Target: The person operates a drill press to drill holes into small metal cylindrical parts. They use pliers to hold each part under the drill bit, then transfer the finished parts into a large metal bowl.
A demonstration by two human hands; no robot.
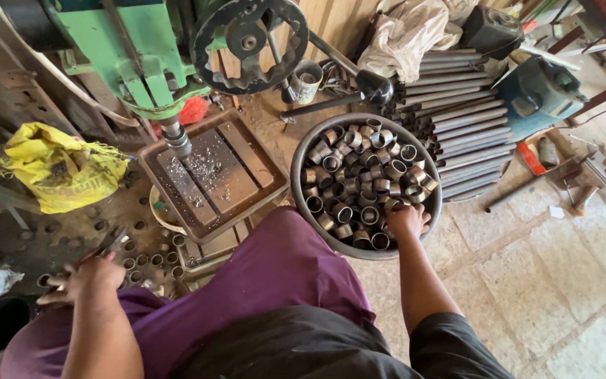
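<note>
At the basin's five o'clock rim, the right hand dips among the short metal rings, fingers curled down on one (which ring exactly, I cannot tell). I judge this the picking step; the next move calls for a clean lift of a single ring. At nine o'clock from the basin lies the drill table; beyond, at eight o'clock, the left hand rests with fingers spread over loose rings.
</note>
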